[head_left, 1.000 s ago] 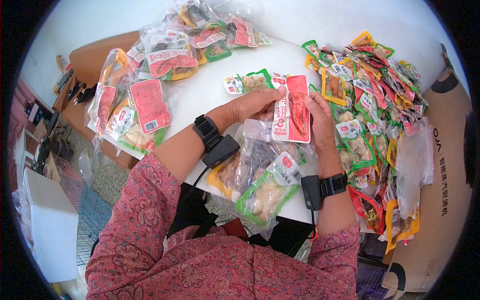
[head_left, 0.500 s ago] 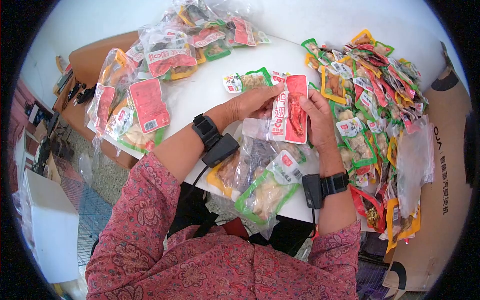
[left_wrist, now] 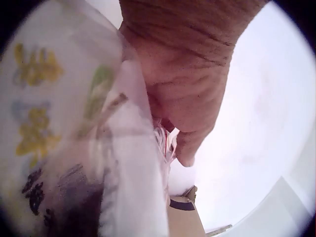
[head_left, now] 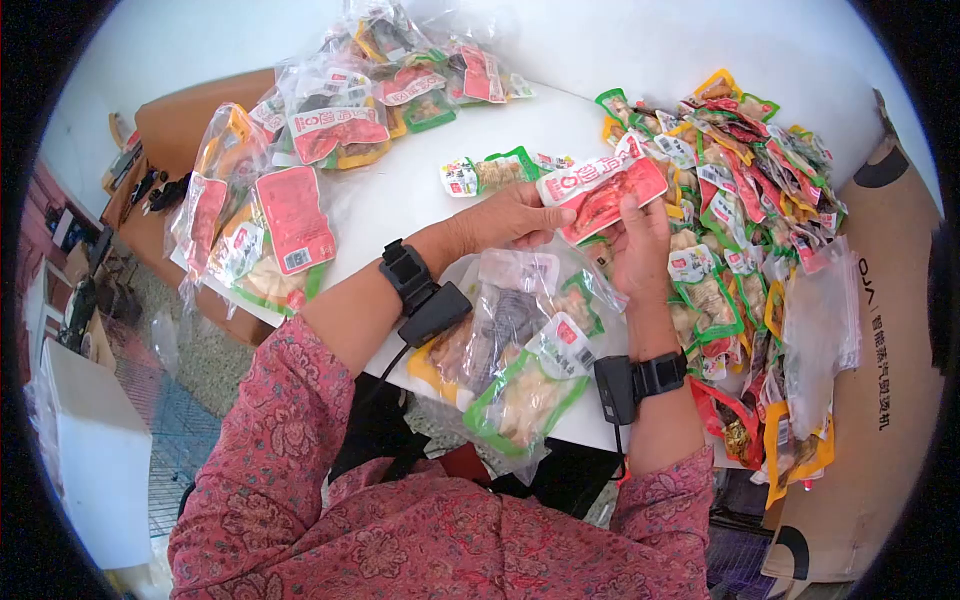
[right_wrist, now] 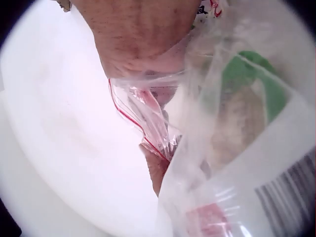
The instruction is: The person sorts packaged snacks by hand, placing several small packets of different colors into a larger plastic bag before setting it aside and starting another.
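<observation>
A heap of colourful food packets [head_left: 740, 190] covers the right side of the white table [head_left: 400, 200], with flat clear bags [head_left: 815, 310] over its near part and a carton [head_left: 890, 320] standing just beyond the right edge. Bagged packets [head_left: 340, 120] crowd the far left edge, and another filled bag [head_left: 210, 225] sags over the left edge. A loose green-edged packet [head_left: 490, 176] lies just beyond the left hand [head_left: 505, 215]. At the near edge a clear bag [head_left: 500, 320] with packets inside lies between the forearms, its bottom hanging over; its film and contents block much of both wrist views.

The red packet [head_left: 603, 190] is held above the table, beyond that bag and near the heap. The left hand pinches its lower left corner, thumb on the face; the right hand [head_left: 642, 250] pinches its lower right side. Whether either hand also grips the bag's film cannot be told.

Half a second ago the red packet stood nearly upright; now it is turned sideways, its white strip along the far side. The clear bag's upper part has spread up toward the right wrist.
</observation>
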`<state>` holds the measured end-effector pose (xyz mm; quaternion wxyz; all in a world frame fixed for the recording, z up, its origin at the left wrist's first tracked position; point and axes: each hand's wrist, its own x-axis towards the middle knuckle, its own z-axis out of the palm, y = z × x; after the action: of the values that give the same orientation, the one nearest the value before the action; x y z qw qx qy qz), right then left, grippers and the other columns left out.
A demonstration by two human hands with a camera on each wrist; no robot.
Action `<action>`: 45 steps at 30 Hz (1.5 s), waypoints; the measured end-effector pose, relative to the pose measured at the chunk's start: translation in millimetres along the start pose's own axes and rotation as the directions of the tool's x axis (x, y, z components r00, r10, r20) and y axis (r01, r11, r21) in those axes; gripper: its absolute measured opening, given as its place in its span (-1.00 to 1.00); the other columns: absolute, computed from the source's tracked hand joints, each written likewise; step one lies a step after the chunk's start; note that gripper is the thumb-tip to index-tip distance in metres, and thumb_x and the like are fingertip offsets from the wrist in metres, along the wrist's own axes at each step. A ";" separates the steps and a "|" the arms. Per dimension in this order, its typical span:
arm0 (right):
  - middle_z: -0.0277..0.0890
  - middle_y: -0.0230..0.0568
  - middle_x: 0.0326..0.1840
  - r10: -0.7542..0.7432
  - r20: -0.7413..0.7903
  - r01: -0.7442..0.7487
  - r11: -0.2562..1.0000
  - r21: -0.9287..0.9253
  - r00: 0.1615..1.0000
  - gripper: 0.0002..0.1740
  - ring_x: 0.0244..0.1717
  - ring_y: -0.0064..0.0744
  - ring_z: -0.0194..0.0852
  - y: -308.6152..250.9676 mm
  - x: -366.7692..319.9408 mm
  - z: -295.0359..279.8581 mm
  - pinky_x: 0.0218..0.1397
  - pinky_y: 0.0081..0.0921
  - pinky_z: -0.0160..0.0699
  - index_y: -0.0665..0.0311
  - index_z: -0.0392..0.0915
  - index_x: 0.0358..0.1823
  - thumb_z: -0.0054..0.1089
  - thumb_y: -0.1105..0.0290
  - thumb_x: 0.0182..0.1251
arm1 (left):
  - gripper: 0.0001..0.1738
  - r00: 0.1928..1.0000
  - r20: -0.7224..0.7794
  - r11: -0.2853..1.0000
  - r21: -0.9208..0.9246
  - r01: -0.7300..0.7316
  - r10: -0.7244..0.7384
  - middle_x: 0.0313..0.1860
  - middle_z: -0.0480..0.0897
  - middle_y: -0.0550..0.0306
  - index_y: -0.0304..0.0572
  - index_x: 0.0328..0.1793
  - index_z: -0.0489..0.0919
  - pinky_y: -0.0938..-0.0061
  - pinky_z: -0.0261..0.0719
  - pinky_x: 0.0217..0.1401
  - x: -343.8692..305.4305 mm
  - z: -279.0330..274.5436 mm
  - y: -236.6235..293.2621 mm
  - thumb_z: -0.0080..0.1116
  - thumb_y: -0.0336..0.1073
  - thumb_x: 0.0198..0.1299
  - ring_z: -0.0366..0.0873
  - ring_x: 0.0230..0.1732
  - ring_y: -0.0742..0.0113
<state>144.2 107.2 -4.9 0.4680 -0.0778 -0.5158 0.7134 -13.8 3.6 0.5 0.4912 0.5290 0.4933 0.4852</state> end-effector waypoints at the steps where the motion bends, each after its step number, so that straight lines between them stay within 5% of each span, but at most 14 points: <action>1: 0.41 -0.21 -0.05 0.002 0.002 -0.002 1.000 -0.001 1.000 -0.63 -0.21 -0.46 0.48 1.7 1.1 -1.1 -0.27 -0.53 0.60 0.30 0.25 0.08 -0.01 0.39 0.26 | -0.62 1.000 0.013 1.000 -0.001 0.023 -0.023 -0.58 0.37 0.39 -0.08 -0.02 0.48 0.74 0.22 -0.56 1.0 -2.7 -3.7 0.03 -0.01 0.19 0.25 -0.58 0.67; 5: 0.42 -0.28 -0.14 0.035 -0.105 -0.053 0.983 -0.178 0.994 -0.65 -0.21 -0.46 0.48 8.2 2.8 -5.1 -0.35 -0.62 0.58 0.30 0.27 0.04 0.00 0.34 0.27 | -0.68 0.952 -0.139 0.961 0.092 -0.261 0.272 -0.65 0.40 0.33 -0.06 0.00 0.48 0.65 0.27 -0.58 8.6 5.2 -8.3 0.00 -0.10 0.22 0.30 -0.63 0.60; 7: 0.42 -0.31 -0.17 0.024 -0.169 -0.069 0.961 -0.266 0.985 -0.66 -0.22 -0.46 0.48 6.7 2.6 -4.8 -0.37 -0.65 0.57 0.31 0.29 0.01 0.00 0.31 0.28 | -0.74 0.708 -0.232 0.643 0.658 -0.391 0.667 -0.66 0.40 0.31 -0.01 -0.02 0.49 0.49 0.31 -0.62 9.7 10.0 -6.6 -0.03 -0.16 0.22 0.36 -0.66 0.44; 8: 0.42 -0.32 -0.18 0.084 -0.168 -0.114 0.977 -0.178 0.982 -0.68 -0.23 -0.44 0.48 3.3 2.1 -5.2 -0.34 -0.62 0.57 0.31 0.31 -0.03 -0.02 0.27 0.29 | -0.74 0.707 -0.232 0.643 0.658 -0.392 0.668 -0.66 0.40 0.31 -0.01 -0.02 0.49 0.49 0.31 -0.62 7.1 11.0 -6.4 -0.03 -0.16 0.22 0.36 -0.66 0.44; 10: 0.42 -0.33 -0.20 0.142 -0.161 -0.158 0.983 -0.089 0.977 -0.69 -0.23 -0.43 0.48 0.4 2.5 -7.6 -0.32 -0.58 0.57 0.31 0.34 -0.07 -0.04 0.23 0.30 | -0.68 0.772 -0.123 0.396 0.901 -0.177 0.623 -0.60 0.49 0.18 0.08 0.07 0.46 0.37 0.42 -0.52 -8.3 20.9 16.6 0.01 -0.20 0.16 0.49 -0.58 0.20; 13: 0.42 -0.28 -0.17 0.211 -0.083 -0.188 0.956 0.225 0.974 -0.70 -0.20 -0.40 0.49 -1.7 2.4 -9.5 -0.23 -0.46 0.56 0.29 0.33 -0.10 -0.09 0.20 0.33 | -0.61 0.875 0.084 0.181 0.965 -0.192 0.477 -0.50 0.54 0.12 0.13 0.10 0.46 0.34 0.45 -0.49 -6.3 20.4 14.9 0.07 -0.20 0.09 0.52 -0.51 0.11; 17: 0.42 -0.23 -0.09 0.202 -0.025 -0.197 0.970 0.141 0.979 -0.74 -0.11 -0.38 0.47 1.6 3.8 -13.2 -0.07 -0.39 0.50 0.29 0.31 -0.05 -0.12 0.30 0.33 | -0.60 0.879 0.183 0.224 0.926 -0.305 0.441 -0.40 0.58 0.06 0.01 0.06 0.46 0.29 0.48 -0.38 -13.0 20.6 21.1 0.01 -0.10 0.09 0.54 -0.39 0.09; 19: 0.41 -0.21 -0.06 0.127 -0.044 -0.121 0.986 0.110 0.991 -0.74 -0.08 -0.38 0.46 2.7 6.5 -16.9 -0.04 -0.40 0.49 0.30 0.30 -0.03 -0.13 0.34 0.32 | -0.62 0.823 0.159 0.412 0.804 -0.428 0.546 -0.46 0.54 0.04 -0.02 0.06 0.45 0.39 0.49 -0.40 -8.0 17.6 10.4 0.02 -0.26 0.05 0.53 -0.47 0.14; 22: 0.40 -0.19 -0.04 0.170 -0.121 -0.152 0.977 0.148 0.978 -0.73 -0.05 -0.35 0.44 0.6 9.0 -19.2 0.01 -0.37 0.46 0.33 0.29 0.00 -0.15 0.38 0.31 | -0.70 0.732 0.142 0.400 0.761 -0.511 0.666 -0.38 0.53 0.00 -0.14 -0.06 0.45 0.40 0.48 -0.31 -1.1 8.0 1.3 -0.05 -0.34 0.04 0.53 -0.37 0.14; 27: 0.39 -0.21 -0.03 0.128 -0.160 -0.112 0.988 0.106 0.979 -0.71 -0.08 -0.39 0.44 0.2 8.3 -18.2 0.00 -0.42 0.47 0.32 0.26 0.04 -0.12 0.44 0.30 | -0.83 0.838 0.155 0.516 0.725 -0.456 0.523 -0.32 0.48 0.03 -0.17 -0.22 0.43 0.34 0.44 -0.25 -5.3 2.5 13.6 -0.08 -0.40 0.03 0.49 -0.27 0.11; 29: 0.39 -0.22 -0.04 0.141 -0.118 -0.132 0.988 0.086 0.983 -0.71 -0.09 -0.42 0.44 -0.7 6.9 -14.2 -0.02 -0.45 0.48 0.32 0.26 0.04 -0.11 0.44 0.30 | -0.86 0.882 0.153 0.523 0.755 -0.396 0.446 -0.31 0.47 0.04 -0.17 -0.24 0.43 0.31 0.43 -0.24 -5.4 3.4 14.7 -0.07 -0.40 0.05 0.48 -0.25 0.09; 32: 0.40 -0.24 -0.07 0.222 -0.018 -0.222 0.975 0.027 0.975 -0.70 -0.11 -0.46 0.44 -2.6 5.6 -12.7 -0.04 -0.47 0.49 0.32 0.26 0.04 -0.10 0.43 0.30 | -0.90 0.751 0.143 0.295 0.860 -0.417 0.645 -0.34 0.47 0.11 -0.12 -0.25 0.44 0.32 0.44 -0.32 -1.5 1.1 14.5 -0.03 -0.33 0.13 0.46 -0.32 0.08; 39: 0.42 -0.19 -0.10 0.424 0.097 -0.432 0.896 0.098 0.901 -0.73 -0.13 -0.42 0.46 -12.5 3.1 -12.3 -0.06 -0.45 0.51 0.32 0.27 0.02 -0.15 0.44 0.30 | -0.88 0.731 0.094 0.325 0.852 -0.410 0.676 -0.37 0.50 0.14 -0.12 -0.25 0.48 0.36 0.45 -0.37 -4.0 -2.8 18.9 0.07 -0.29 0.10 0.48 -0.38 0.10; 45: 0.41 -0.17 -0.08 0.228 -0.080 -0.217 0.969 0.121 0.970 -0.72 -0.12 -0.40 0.47 -16.0 4.5 -7.7 -0.06 -0.46 0.53 0.33 0.27 0.01 -0.13 0.46 0.28 | -0.87 0.720 0.095 0.297 0.868 -0.399 0.687 -0.35 0.50 0.13 -0.10 -0.26 0.49 0.34 0.45 -0.38 -8.7 5.9 26.5 0.06 -0.27 0.11 0.49 -0.38 0.09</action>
<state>155.8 116.1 6.2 0.4121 -0.1422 -0.4408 0.7847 -7.1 -6.1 26.4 -0.1071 0.7529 0.5169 0.3931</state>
